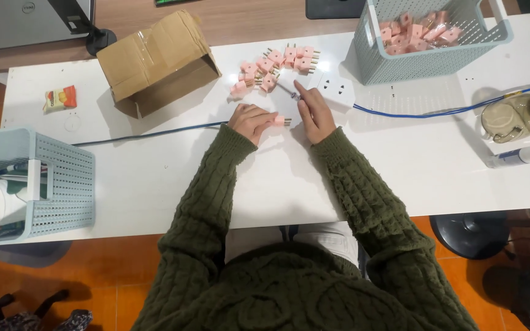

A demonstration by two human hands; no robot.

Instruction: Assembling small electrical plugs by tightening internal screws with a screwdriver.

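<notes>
1. Left hand (251, 121) curled shut around a pink plug (279, 121), pins poking out to the right from between the fingers; body of the plug mostly hidden in the grip.
2. Right hand (316, 115) closed in a pinch on a small screwdriver (291, 93), shaft slanting up and to the left, away from the body; tip too small to place exactly.
3. Plug lying crosswise, long axis running left to right, pins aimed toward the right hand; right hand just beside the pin end, not quite touching it as far as can be told.
4. Both hands close together near the middle of the white counter (154, 178), left hand the one on the plug.
5. Just beyond the hands, a loose pile of pink plugs (274, 67) spread in an arc, near but apart from the held one.
6. White power strip (334, 89) right of that pile, just beyond the right hand, its blue cable (424, 114) trailing off to the right.
7. Farther back on the right, a pale mesh basket (380, 64) holding more pink plugs.
8. Open cardboard box (154, 61) on its side at back left; second basket (62, 184) at the left edge, well apart.
</notes>
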